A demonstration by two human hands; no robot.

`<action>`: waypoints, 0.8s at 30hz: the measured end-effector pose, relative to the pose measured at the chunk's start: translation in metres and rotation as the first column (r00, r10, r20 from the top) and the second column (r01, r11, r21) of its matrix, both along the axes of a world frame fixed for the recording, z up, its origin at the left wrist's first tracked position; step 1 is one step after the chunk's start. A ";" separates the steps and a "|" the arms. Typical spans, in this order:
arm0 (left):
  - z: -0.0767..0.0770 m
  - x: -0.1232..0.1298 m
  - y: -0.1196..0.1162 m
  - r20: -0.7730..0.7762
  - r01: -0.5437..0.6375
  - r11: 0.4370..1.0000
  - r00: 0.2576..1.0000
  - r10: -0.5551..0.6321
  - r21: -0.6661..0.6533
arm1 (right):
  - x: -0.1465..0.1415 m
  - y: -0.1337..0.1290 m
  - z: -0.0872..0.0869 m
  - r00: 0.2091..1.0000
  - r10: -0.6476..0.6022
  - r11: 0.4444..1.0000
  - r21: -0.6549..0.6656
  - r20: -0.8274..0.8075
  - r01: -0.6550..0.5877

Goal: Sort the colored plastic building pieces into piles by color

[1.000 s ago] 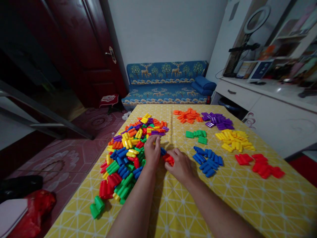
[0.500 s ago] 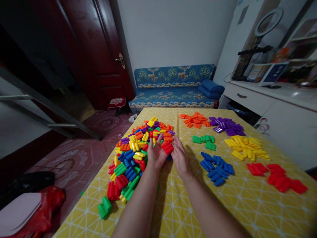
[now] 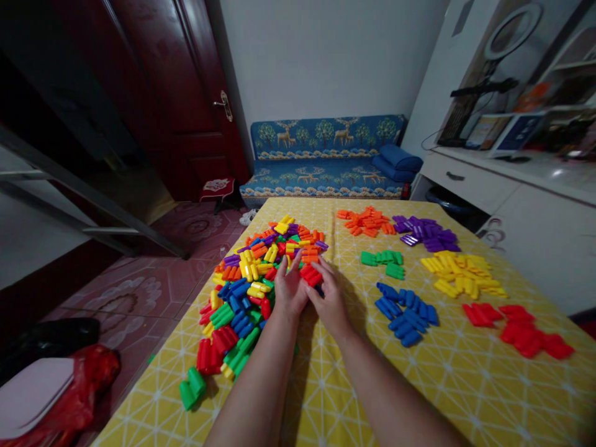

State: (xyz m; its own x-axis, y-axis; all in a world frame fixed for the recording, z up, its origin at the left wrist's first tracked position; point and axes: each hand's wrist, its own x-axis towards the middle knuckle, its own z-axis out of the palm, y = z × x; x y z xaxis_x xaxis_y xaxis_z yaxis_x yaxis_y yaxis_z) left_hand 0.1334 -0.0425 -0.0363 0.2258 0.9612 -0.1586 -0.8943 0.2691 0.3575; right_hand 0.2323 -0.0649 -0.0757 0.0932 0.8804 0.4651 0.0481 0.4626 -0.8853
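Beside the mixed pile (image 3: 241, 304), the left hand (image 3: 292, 290) is spread; the right hand (image 3: 331, 298) seemingly pinches red blocks (image 3: 310, 275).

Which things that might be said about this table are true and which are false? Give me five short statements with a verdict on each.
1. The left hand and the right hand have something yellow between them. False: one or more red blocks are there.
2. The mixed heap lies on the person's left side of the table. True.
3. The purple group lies nearer the person than the blue group. False: the blue group is nearer.
4. The orange group lies farther from the person than the green group. True.
5. The tablecloth is plain red. False: it is yellow with white lines.
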 end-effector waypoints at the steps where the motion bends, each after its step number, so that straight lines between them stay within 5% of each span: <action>1: 0.000 0.000 0.000 -0.015 -0.014 1.000 1.000 0.014 -0.006 | 0.000 -0.001 0.001 0.994 -0.054 0.998 0.041 0.090 0.051; 6: -0.004 -0.003 0.004 -0.055 -0.069 0.997 0.996 0.067 -0.035 | 0.001 -0.008 0.007 0.945 -0.147 0.985 0.127 0.291 0.114; 12: -0.005 -0.003 0.005 -0.089 -0.047 0.999 0.995 0.046 -0.008 | 0.020 -0.028 0.030 0.939 -0.202 0.972 0.174 0.278 0.158; 17: -0.003 0.000 0.005 -0.095 -0.090 0.996 0.992 0.087 -0.025 | 0.117 -0.058 0.044 0.783 -0.451 0.886 0.316 0.428 0.338; 24: -0.003 -0.001 0.004 -0.107 -0.080 0.996 0.991 0.077 -0.028 | 0.264 -0.117 0.010 0.373 -0.749 0.639 0.447 0.548 0.626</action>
